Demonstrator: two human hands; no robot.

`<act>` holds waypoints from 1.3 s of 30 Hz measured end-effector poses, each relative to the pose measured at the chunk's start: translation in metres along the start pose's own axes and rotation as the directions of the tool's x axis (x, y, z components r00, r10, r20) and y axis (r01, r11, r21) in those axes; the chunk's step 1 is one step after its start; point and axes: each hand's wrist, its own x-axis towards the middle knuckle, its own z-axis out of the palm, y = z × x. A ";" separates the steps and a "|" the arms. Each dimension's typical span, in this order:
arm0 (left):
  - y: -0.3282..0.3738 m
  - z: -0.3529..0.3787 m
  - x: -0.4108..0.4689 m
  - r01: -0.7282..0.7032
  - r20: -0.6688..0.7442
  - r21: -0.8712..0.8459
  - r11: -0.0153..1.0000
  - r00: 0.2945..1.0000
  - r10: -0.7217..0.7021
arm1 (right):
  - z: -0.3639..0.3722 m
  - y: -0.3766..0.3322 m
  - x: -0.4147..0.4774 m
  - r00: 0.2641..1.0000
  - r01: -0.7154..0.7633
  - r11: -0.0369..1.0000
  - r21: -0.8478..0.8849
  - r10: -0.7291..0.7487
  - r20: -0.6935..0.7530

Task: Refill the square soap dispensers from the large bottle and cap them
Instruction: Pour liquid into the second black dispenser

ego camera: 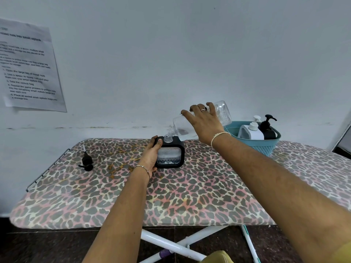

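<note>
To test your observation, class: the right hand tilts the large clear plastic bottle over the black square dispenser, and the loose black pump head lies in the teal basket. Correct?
No. The head view shows the loose black pump head lying on the leopard-print board, left of the black square dispenser, not in the teal basket.

**A:** Support surface?
**B:** Ironing board [190, 196] with a leopard-print cover, on crossed white legs [171, 245] over a dark floor [47, 247].
**A:** Items resting on it?
**B:** Left: black pump head [87, 161], lying on its side. Centre, towards the rear edge: square black dispenser [171, 156], upright, neck uncapped. Right rear: teal basket [263, 147], well apart from the pump head.
</note>
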 end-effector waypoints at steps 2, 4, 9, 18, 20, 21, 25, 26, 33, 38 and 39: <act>-0.001 -0.001 0.002 0.003 -0.003 0.010 1.000 1.000 -0.003 | 0.000 0.001 0.000 1.000 0.000 1.000 -0.004 0.000 -0.001; -0.001 0.000 0.002 0.002 0.000 0.013 1.000 1.000 -0.002 | 0.000 0.001 0.000 1.000 0.001 1.000 -0.007 -0.001 0.000; -0.004 -0.002 0.005 0.014 0.004 0.031 0.999 1.000 -0.015 | -0.001 0.001 0.001 1.000 0.007 1.000 -0.008 -0.007 0.009; -0.005 -0.003 0.007 0.022 0.005 0.024 0.999 1.000 -0.022 | -0.004 0.001 0.002 1.000 0.017 1.000 -0.009 -0.017 0.009; -0.005 -0.003 0.007 0.025 0.005 0.022 0.999 1.000 -0.025 | -0.004 0.001 0.002 1.000 0.021 1.000 -0.008 -0.021 0.005; -0.004 -0.003 0.007 0.024 0.005 0.021 1.000 1.000 -0.024 | -0.004 0.001 0.002 1.000 0.021 1.000 -0.007 -0.021 0.005; -0.004 -0.002 0.007 0.012 0.001 0.016 1.000 1.000 -0.012 | -0.006 0.001 0.002 1.000 0.022 1.000 -0.001 -0.022 0.004; -0.004 -0.003 0.008 0.011 0.002 0.021 1.000 1.000 -0.012 | -0.006 0.002 0.002 1.000 0.023 1.000 0.000 -0.023 0.002; -0.004 -0.002 0.009 0.012 -0.003 0.018 1.000 1.000 -0.012 | -0.008 0.002 0.002 1.000 0.030 1.000 0.003 -0.030 0.000; -0.004 -0.002 0.006 -0.002 -0.002 0.025 1.000 1.000 0.002 | -0.008 0.000 0.003 0.999 0.054 0.999 -0.006 -0.054 -0.006; -0.004 -0.002 0.006 0.002 -0.003 0.028 1.000 1.000 -0.002 | -0.008 0.000 0.003 0.998 0.059 0.998 -0.012 -0.059 -0.009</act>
